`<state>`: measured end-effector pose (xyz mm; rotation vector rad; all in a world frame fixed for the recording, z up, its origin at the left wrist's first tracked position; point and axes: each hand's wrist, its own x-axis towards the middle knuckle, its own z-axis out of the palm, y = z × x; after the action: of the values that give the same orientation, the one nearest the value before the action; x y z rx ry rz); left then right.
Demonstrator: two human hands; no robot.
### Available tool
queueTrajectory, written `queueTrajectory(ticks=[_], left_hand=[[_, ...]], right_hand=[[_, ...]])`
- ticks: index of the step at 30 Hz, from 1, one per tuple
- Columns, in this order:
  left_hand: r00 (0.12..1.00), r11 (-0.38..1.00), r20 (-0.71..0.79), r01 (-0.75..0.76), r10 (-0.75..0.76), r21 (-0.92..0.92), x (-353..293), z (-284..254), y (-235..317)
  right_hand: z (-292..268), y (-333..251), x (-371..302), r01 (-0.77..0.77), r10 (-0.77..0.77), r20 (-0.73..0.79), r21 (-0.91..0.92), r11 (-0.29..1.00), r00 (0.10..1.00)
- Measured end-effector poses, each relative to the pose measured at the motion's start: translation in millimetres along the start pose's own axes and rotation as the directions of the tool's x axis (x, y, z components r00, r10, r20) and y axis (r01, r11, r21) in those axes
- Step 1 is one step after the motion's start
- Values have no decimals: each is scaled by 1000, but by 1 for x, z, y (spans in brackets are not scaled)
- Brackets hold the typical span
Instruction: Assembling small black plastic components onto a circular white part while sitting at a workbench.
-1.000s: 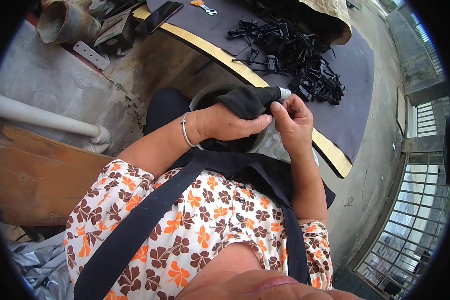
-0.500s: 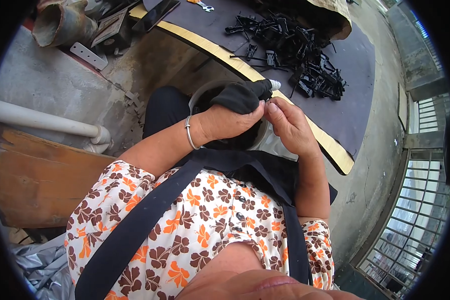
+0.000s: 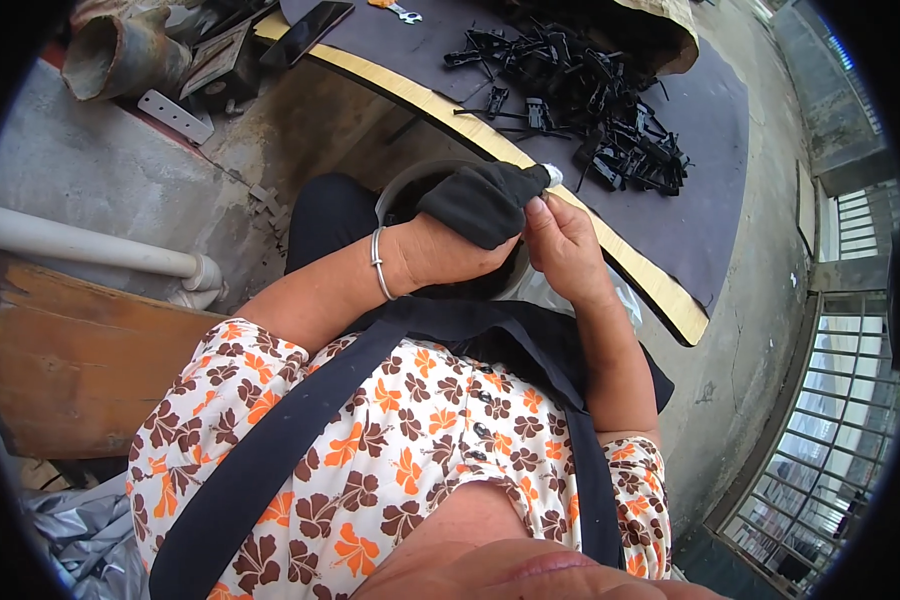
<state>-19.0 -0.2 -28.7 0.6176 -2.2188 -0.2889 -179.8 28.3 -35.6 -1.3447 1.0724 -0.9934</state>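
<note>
My left hand (image 3: 455, 252) is curled, with a black cloth cover (image 3: 475, 203) over its fingers and a white wrapped tip (image 3: 553, 176) at the far end. The cloth hides most of those fingers and what they hold. Close against it, my right hand (image 3: 570, 250) has thumb and forefinger pinched together near the white tip; what lies between them is too small to make out. Beneath both hands stands a pale bucket (image 3: 395, 192) with a dark inside. Beyond the table edge lies a heap of small black plastic parts (image 3: 595, 105), some with thin tails.
The table (image 3: 705, 170) has a dark mat and a pale wooden edge close to my right hand. On it are a phone (image 3: 310, 32), an orange-handled wrench (image 3: 398, 10) and a brown sack (image 3: 660, 25). Left are a rusty pipe piece (image 3: 120, 55) and a white pipe (image 3: 90, 240).
The black cloth has turned and shows more of its broad side. My right hand has shifted slightly, its thumb now higher beside the cloth.
</note>
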Motion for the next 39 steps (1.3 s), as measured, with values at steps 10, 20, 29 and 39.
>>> queueTrajectory(ticks=[10, 20, 29, 39], left_hand=[[755, 266, 466, 619, -461, -739, 12, -28, 0], [861, 577, 245, 485, -445, -657, 0, -4, -11], [923, 641, 234, 381, -306, -667, 1, 3, -9], [825, 331, 369, 523, -428, -785, 2, 2, -4]], right_hand=[[-13, -2, -2, 124, -127, 6, -265, 956, 992], [-29, -17, -8, 249, -239, 70, -277, 928, 968], [-21, 2, -4, 272, -295, -56, -254, 928, 954], [-16, -6, -8, 157, -165, -8, -254, 954, 986]])
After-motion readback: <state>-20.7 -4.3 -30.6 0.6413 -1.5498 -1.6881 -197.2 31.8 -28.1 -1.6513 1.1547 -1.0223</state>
